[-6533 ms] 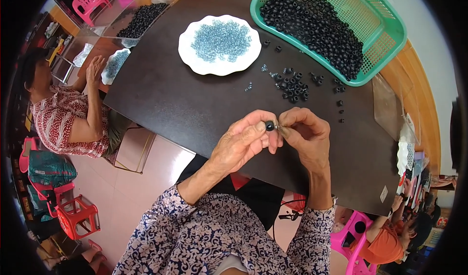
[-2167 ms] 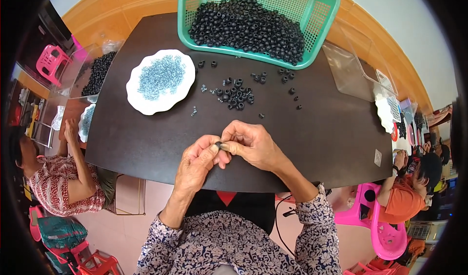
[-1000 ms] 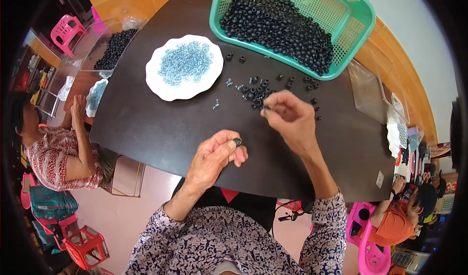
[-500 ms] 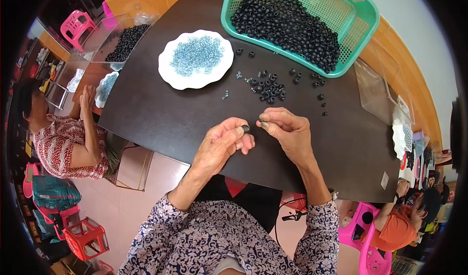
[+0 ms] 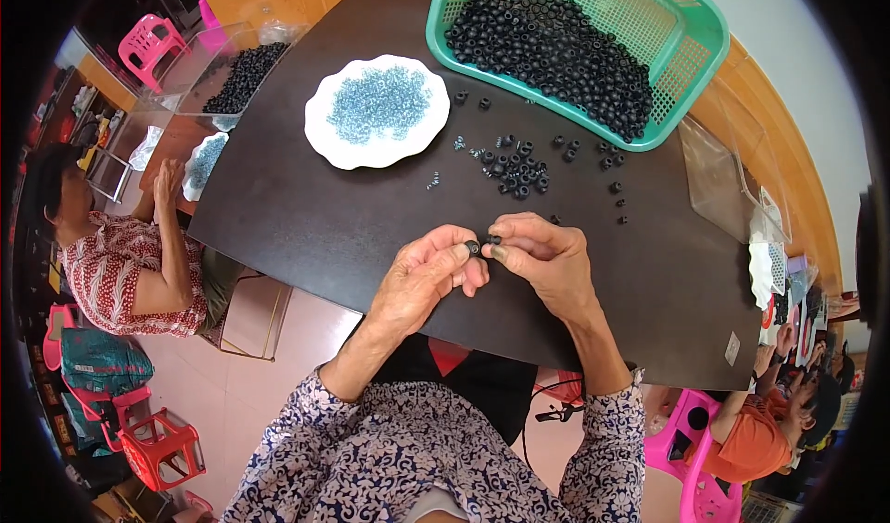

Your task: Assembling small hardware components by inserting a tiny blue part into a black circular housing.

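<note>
My left hand [image 5: 417,280] pinches a small black ring-shaped piece [image 5: 473,248], its holed end turned to the right, between thumb and forefinger. Close against it, my right hand [image 5: 549,261] grips a smaller dark piece [image 5: 495,239] at its fingertips; its exact kind I cannot make out. Both hands are just above the dark table [image 5: 306,217]. Beyond them lies a pile of black round pieces [image 5: 514,171] with holes. Tiny metal springs [image 5: 433,181] lie loose to the left of the pile. A white scalloped plate [image 5: 321,143] holds many bluish springs [image 5: 382,106].
A green mesh basket [image 5: 684,59] full of black pieces stands at the far side. Beside it on the right is a clear plastic bin [image 5: 714,166]. A person [image 5: 130,273] sits at the left by another plate [image 5: 197,175]; others [image 5: 756,435] are at the right.
My right hand has moved slightly left, bringing its small dark piece up to the black one in my left hand. A single black piece now lies on the table beyond my right hand.
</note>
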The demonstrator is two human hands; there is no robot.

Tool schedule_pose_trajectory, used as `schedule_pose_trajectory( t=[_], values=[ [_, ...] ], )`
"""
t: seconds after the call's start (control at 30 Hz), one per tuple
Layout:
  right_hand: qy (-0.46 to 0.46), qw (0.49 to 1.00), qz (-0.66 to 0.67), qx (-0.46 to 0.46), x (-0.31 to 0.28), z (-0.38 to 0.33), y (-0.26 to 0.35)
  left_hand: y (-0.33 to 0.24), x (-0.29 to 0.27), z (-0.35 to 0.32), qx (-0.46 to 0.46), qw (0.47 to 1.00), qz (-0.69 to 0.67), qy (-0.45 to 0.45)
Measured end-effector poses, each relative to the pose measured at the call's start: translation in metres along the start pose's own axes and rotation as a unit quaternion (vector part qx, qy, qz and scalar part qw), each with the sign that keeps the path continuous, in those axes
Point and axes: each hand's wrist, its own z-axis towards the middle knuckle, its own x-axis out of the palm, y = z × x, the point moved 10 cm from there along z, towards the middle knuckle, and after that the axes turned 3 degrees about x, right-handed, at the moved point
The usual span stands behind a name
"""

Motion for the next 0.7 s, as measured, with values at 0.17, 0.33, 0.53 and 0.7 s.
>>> schedule_pose_trajectory(
  t=[0.17,0.33,0.53,0.7],
  values=[
    [0.013,1.0,0.002,0.01,0.006,-0.002,0.003,0.001,0.001,-0.001,0.007,1.0,0.002,0.016],
    [0.004,1.0,-0.026,0.015,0.008,-0.006,0.003,0.0,-0.003,-0.002,0.034,0.998,0.061,0.007],
    [0.014,0.997,-0.07,0.005,0.012,-0.007,0.009,-0.014,0.005,-0.006,0.086,0.983,0.161,-0.01],
    [0.025,0.998,-0.058,0.006,0.014,-0.007,0.01,-0.023,0.01,-0.011,0.136,0.958,0.252,-0.031]
  ],
)
